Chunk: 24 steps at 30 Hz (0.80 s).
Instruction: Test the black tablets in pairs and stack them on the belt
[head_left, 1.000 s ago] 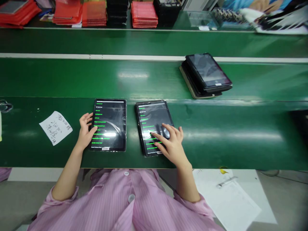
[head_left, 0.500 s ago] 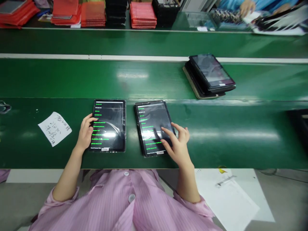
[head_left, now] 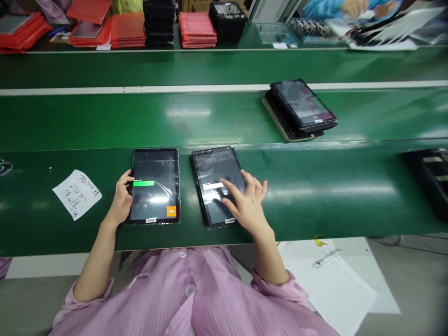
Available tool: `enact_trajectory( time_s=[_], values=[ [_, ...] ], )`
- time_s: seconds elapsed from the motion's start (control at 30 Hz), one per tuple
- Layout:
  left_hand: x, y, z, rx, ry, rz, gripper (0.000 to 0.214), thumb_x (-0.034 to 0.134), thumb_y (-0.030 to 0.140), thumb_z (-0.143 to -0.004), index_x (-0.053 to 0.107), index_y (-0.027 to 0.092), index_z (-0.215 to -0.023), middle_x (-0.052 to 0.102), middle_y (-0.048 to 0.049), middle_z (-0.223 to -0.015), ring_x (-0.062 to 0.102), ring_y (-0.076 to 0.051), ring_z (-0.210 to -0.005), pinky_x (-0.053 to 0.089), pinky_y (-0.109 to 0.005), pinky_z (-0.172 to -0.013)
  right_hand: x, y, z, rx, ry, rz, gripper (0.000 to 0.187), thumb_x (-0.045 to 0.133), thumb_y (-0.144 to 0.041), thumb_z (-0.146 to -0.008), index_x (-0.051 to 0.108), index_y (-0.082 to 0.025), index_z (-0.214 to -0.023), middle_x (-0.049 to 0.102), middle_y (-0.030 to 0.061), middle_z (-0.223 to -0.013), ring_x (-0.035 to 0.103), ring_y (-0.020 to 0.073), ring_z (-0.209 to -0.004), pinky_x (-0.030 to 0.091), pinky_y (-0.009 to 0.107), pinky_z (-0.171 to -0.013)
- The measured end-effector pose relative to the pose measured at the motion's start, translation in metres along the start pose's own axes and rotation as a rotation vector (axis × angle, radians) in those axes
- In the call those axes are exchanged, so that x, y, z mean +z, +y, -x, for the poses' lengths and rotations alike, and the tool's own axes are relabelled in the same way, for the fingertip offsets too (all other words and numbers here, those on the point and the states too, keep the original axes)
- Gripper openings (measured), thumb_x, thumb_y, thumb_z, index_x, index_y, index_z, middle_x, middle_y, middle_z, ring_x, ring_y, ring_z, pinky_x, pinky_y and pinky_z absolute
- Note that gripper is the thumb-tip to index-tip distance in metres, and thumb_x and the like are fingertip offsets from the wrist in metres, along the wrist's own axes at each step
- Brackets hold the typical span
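Note:
Two tablets lie face up side by side on the green bench. The left tablet (head_left: 156, 200) shows a dark screen with a green bar and an orange box at its lower right. My left hand (head_left: 122, 199) rests at its left edge, fingertips near the green bar, not gripping it. On the right tablet (head_left: 213, 205), slightly tilted, a white bar shows on a dark screen; something dark lies beneath it. Over its right side my right hand (head_left: 250, 203) is spread, index finger at the white bar and thumb lower down. Neither hand holds anything.
A stack of tablets (head_left: 303, 105) sits at the bench's far right. Left of my hand lies a handwritten note (head_left: 77, 193). Red pouches (head_left: 198, 30) and black stacks (head_left: 159, 23) line the back shelf. A co-worker's hands (head_left: 355, 8) show top right. A black tray (head_left: 429, 182) stands right.
Both screens have switched from lists of green text lines to dark pages with a single bar; the left one also shows an orange box. The hands keep nearly the same places; the view has shifted slightly.

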State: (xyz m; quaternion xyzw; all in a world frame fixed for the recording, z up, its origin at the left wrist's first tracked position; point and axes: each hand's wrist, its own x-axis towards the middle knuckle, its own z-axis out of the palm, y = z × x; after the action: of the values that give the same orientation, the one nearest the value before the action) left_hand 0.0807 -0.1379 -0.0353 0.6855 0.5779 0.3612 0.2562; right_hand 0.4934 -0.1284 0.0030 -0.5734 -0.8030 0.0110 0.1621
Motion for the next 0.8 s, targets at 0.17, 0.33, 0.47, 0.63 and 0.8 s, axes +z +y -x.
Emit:
enact_trajectory(
  time_s=[0.17, 0.33, 0.47, 0.63, 0.8],
  values=[
    [-0.012, 0.009, -0.037, 0.039, -0.048, -0.157, 0.079, 0.022, 0.077, -0.095, 0.034, 0.019, -0.147, 0.026, -0.0245, -0.160, 0.026, -0.036, -0.150, 0.032, -0.058, -0.115, -0.011, 0.040, -0.035, 0.015, 0.037, -0.126, 0.052, 0.036, -0.057, -0.103, 0.054, -0.028, -0.141, 0.037, 0.0156, -0.147, 0.034, 0.0389, -0.136, 0.019, 0.070, -0.114],
    [-0.006, 0.038, -0.118, 0.218, -0.218, -0.434, 0.074, 0.031, 0.072, -0.097, 0.042, 0.018, -0.146, 0.037, -0.0203, -0.158, 0.031, -0.037, -0.149, 0.016, -0.062, -0.121, 0.030, 0.087, -0.109, 0.007, 0.075, -0.613, 0.073, 0.034, -0.075, -0.097, 0.053, -0.019, -0.140, 0.049, 0.0171, -0.142, 0.043, 0.0324, -0.133, 0.033, 0.053, -0.114],
    [0.012, 0.055, -0.162, 0.163, -0.399, -0.460, 0.063, 0.021, 0.056, -0.104, 0.041, 0.018, -0.150, 0.046, -0.0139, -0.155, 0.041, -0.030, -0.144, 0.021, -0.056, -0.122, 0.065, 0.093, -0.139, 0.164, 0.179, -0.993, 0.072, 0.032, -0.080, -0.094, 0.057, -0.024, -0.131, 0.069, 0.0094, -0.112, 0.061, 0.0275, -0.110, 0.043, 0.046, -0.106],
    [0.008, 0.063, -0.179, 0.033, -0.537, -0.476, 0.052, 0.028, 0.050, -0.101, 0.070, 0.024, -0.119, 0.068, -0.0046, -0.130, 0.062, -0.027, -0.120, 0.046, -0.039, -0.103, 0.076, 0.068, -0.128, 0.243, 0.309, -1.011, 0.059, 0.036, -0.074, -0.097, 0.065, -0.026, -0.116, 0.072, 0.0049, -0.094, 0.064, 0.0271, -0.099, 0.044, 0.044, -0.102],
    [0.002, 0.068, -0.183, -0.071, -0.553, -0.561, 0.045, 0.035, 0.053, -0.098, 0.072, 0.027, -0.096, 0.075, -0.0025, -0.104, 0.068, -0.027, -0.097, 0.048, -0.034, -0.078, 0.071, 0.051, -0.119, 0.118, 0.226, -0.894, 0.057, 0.033, -0.066, -0.102, 0.073, -0.027, -0.109, 0.070, 0.0063, -0.101, 0.061, 0.0277, -0.103, 0.043, 0.045, -0.100]
  ],
)
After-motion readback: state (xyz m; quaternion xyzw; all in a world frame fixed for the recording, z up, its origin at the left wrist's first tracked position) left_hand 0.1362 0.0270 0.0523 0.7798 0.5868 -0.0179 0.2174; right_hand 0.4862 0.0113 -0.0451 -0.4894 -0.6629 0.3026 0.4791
